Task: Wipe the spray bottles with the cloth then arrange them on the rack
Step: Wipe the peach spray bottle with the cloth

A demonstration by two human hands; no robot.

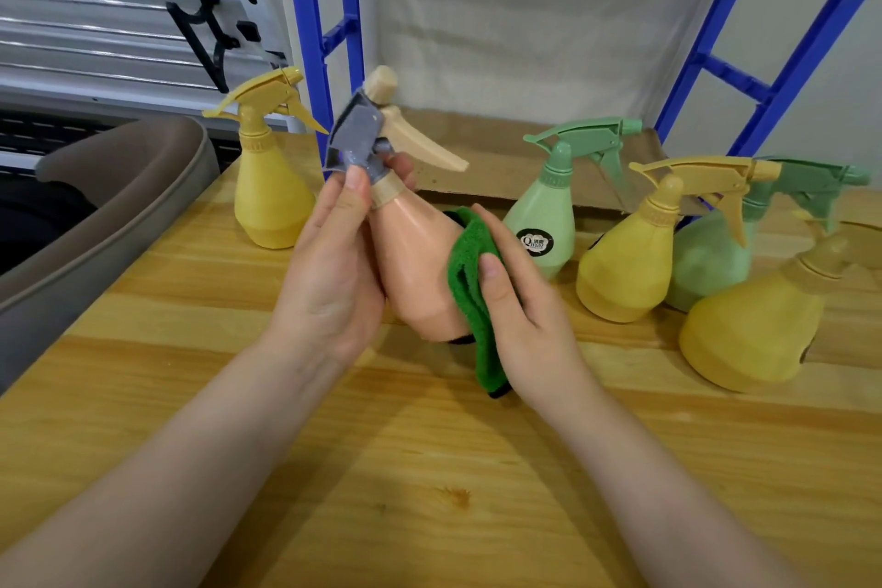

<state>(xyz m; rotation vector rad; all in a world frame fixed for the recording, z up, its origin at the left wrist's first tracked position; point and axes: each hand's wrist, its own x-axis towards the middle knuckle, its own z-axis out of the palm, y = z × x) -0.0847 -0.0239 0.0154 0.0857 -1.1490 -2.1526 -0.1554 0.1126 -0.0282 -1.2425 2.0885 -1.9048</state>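
My left hand grips a peach spray bottle around its neck and side, holding it tilted above the wooden table. Its sprayer head is grey with a beige trigger. My right hand presses a folded green cloth against the bottle's right side. A yellow bottle stands upright at the back left. To the right stand a green bottle, a yellow bottle, another green bottle partly hidden behind it, and a nearer yellow bottle.
A blue metal rack rises behind the table, with a brown board as its low shelf and white fabric behind. A grey-brown tub or chair edge sits left of the table.
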